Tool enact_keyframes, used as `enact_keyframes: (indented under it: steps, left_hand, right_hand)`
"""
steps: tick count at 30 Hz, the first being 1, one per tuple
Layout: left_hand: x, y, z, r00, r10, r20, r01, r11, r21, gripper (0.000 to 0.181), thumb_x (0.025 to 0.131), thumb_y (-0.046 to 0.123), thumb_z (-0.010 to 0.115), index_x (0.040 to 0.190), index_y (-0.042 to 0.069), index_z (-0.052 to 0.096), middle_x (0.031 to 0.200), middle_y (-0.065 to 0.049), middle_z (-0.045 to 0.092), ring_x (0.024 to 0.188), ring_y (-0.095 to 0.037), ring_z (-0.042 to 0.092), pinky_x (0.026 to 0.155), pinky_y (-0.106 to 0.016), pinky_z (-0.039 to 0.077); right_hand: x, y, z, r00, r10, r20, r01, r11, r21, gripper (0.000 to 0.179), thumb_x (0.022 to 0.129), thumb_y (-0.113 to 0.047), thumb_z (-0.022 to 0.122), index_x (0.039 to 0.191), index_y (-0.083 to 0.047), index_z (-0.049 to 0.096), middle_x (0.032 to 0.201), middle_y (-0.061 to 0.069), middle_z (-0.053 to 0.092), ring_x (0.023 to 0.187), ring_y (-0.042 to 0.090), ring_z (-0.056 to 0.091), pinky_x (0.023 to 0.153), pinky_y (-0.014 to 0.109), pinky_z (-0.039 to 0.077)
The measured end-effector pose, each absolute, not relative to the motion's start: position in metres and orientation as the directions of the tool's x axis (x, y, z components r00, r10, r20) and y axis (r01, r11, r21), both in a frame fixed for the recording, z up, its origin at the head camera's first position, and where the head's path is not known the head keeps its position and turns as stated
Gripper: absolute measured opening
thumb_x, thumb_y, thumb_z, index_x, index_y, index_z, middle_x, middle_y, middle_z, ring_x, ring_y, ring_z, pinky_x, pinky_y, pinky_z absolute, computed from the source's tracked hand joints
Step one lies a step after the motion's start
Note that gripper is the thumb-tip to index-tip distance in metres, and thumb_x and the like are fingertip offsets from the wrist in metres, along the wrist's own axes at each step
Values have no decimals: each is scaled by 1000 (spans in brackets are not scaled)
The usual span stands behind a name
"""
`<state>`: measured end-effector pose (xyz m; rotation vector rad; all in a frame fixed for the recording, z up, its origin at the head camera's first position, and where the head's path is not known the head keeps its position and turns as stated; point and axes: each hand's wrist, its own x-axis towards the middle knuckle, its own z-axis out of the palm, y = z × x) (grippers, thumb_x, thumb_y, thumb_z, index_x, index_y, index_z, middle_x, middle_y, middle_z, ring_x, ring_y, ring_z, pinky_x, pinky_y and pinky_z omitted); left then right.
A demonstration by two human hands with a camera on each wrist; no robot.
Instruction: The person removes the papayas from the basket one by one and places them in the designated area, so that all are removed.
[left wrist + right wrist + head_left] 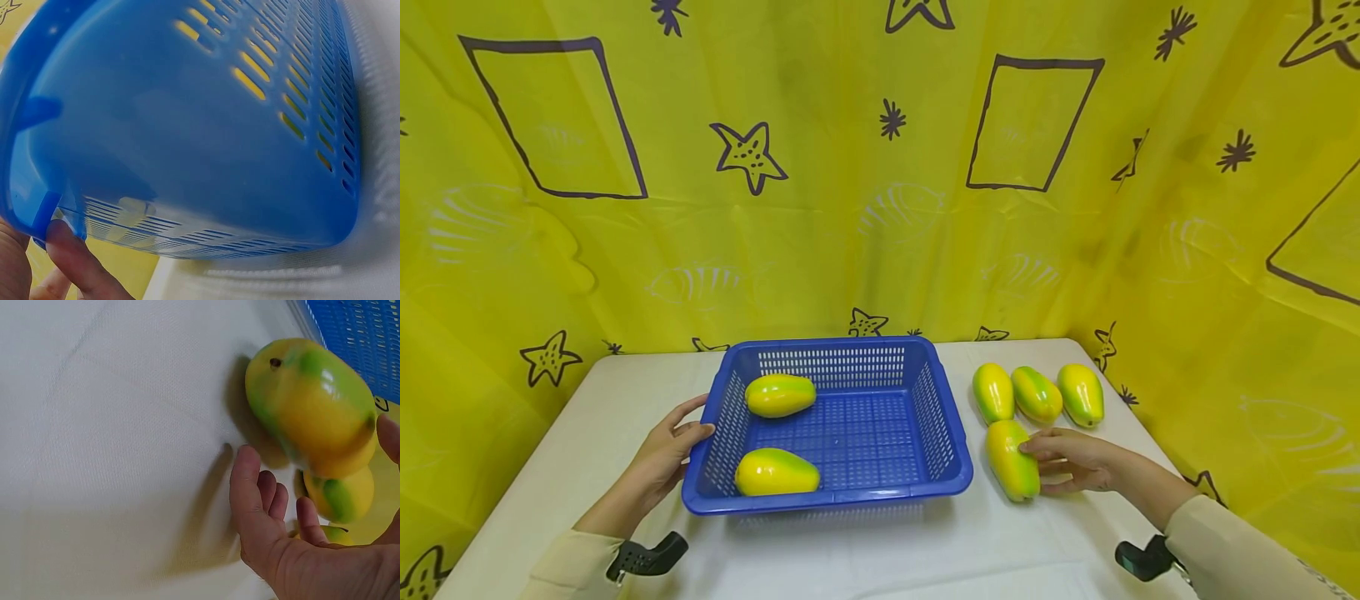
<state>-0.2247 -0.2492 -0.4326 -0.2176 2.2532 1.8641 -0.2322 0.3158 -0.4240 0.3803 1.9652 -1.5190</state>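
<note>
A blue plastic basket (865,433) with slotted walls sits on the white table, two yellow-green papayas (780,395) lying in its left half. My left hand (662,454) grips the basket's left rim, thumb over the top and fingers below; the left wrist view shows fingers at the rim (37,234). Right of the basket lies another papaya (1013,460), with my right hand (1078,460) at its right side. In the right wrist view the fingers (247,487) are spread and loosely bent beside this papaya (312,406), thumb on the opposite side, not closed round it.
Behind the papaya at my right hand, three more papayas (1037,394) lie in a row at the table's back right. White cloth covers the table (880,558). A yellow patterned curtain (820,250) hangs behind and along both sides.
</note>
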Motion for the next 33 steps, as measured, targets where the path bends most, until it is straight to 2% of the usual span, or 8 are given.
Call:
enact_keyframes:
  steps: [7, 12, 18, 27, 33]
  left_hand:
    - [-225, -248, -433, -967, 8, -254, -248, 201, 948, 70, 98, 18, 53, 157, 12, 16, 121, -12, 62, 94, -14, 64, 81, -35, 60]
    - [-224, -248, -433, -967, 5, -256, -249, 216, 944, 71, 98, 19, 53, 158, 12, 15, 128, -18, 58, 96, -15, 64, 83, -37, 59]
    - [-224, -247, -432, -967, 1, -256, -248, 235, 940, 71, 99, 19, 53, 158, 12, 15, 133, -23, 55, 99, -16, 63, 85, -38, 59]
    - [-225, -247, -433, -967, 2, -254, -246, 229, 942, 70, 99, 19, 53, 158, 13, 15, 133, -23, 54, 98, -16, 63, 85, -38, 59]
    - [-224, -247, -433, -967, -3, -253, -247, 232, 941, 70, 99, 19, 52, 158, 12, 15, 134, -24, 53, 100, -16, 62, 86, -39, 58]
  right_hand:
    - [-232, 315, -425, -763, -135, -633, 580, 288, -762, 60, 97, -26, 58, 138, 5, 27, 122, 21, 48, 111, 32, 51, 93, 48, 55]
    - [-233, 317, -425, -765, -132, -631, 577, 296, -761, 55, 98, -26, 57, 135, 4, 31, 121, 20, 51, 110, 31, 52, 93, 48, 55]
    - [-233, 318, -419, -769, -151, -622, 561, 308, -768, 56, 99, -27, 55, 139, 5, 32, 122, 20, 51, 113, 31, 52, 94, 48, 54]
    - [-242, 312, -394, -797, -202, -569, 470, 385, -794, 63, 98, -28, 55, 141, 9, 27, 136, 24, 44, 126, 40, 46, 102, 51, 48]
    - [-259, 298, -362, -837, -242, -491, 364, 424, -829, 70, 97, -27, 56, 146, 8, 21, 133, 22, 47, 121, 35, 51, 102, 45, 49]
